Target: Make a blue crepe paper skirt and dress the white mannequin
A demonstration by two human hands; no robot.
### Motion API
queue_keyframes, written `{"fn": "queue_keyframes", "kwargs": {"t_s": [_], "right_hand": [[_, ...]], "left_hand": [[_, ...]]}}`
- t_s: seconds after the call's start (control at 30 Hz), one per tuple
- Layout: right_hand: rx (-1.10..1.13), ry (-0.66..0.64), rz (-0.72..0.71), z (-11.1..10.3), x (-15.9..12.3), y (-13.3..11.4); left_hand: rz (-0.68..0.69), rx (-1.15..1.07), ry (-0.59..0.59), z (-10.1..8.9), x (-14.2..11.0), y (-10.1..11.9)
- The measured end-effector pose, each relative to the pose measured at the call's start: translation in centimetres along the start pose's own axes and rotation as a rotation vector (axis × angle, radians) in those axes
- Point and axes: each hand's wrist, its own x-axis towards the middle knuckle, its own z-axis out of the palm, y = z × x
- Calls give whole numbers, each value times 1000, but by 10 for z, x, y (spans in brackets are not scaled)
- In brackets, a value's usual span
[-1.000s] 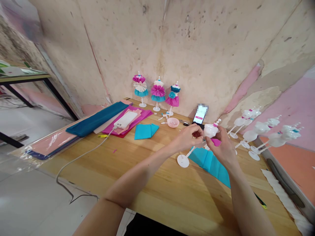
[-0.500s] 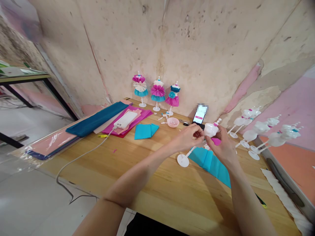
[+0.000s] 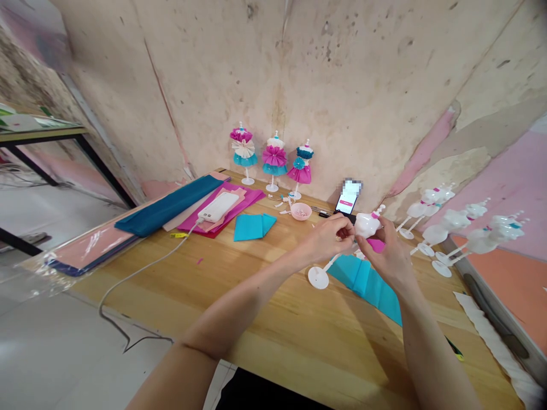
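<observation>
My left hand [image 3: 329, 239] and my right hand [image 3: 384, 256] both grip a small white plastic dress form [image 3: 366, 225] above the wooden table. Its torso has a pink band and a short finial at the top. The form lies tilted, with its thin rod running down-left to a round white base [image 3: 318, 278] held off the table. A scrap of magenta paper [image 3: 376, 245] shows under my right hand. Folded teal crepe paper [image 3: 363, 282] lies just below both hands.
Three dressed paper-skirted dress forms [image 3: 273, 159] stand against the wall. Several bare white forms [image 3: 453, 225] stand at the right. A phone [image 3: 346, 199], pink bowl [image 3: 301, 212], power bank [image 3: 217, 207] with cable, and paper sheets [image 3: 164, 212] lie on the table [image 3: 273, 319].
The hands and the white form stay nearly still. The whole view has shifted only slightly.
</observation>
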Motion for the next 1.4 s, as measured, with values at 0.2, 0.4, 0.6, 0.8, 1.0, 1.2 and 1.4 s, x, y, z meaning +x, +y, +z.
{"fn": "queue_keyframes", "kwargs": {"t_s": [0.2, 0.4, 0.6, 0.8, 1.0, 1.2, 1.4], "right_hand": [[-4, 9, 14, -1, -1, -1], [-21, 45, 34, 2, -1, -1], [6, 35, 31, 2, 0, 1], [-14, 45, 35, 2, -1, 0], [-23, 55, 10, 2, -2, -3], [-21, 44, 15, 1, -2, -4], [-13, 25, -17, 0, -2, -4]], "left_hand": [[2, 5, -1, 1, 0, 0], [17, -12, -4, 1, 1, -3], [39, -18, 3, -3, 3, -7], [26, -24, -4, -2, 2, -5], [20, 15, 4, -2, 2, -4], [10, -3, -1, -3, 2, -6], [8, -14, -13, -3, 3, -6]]}}
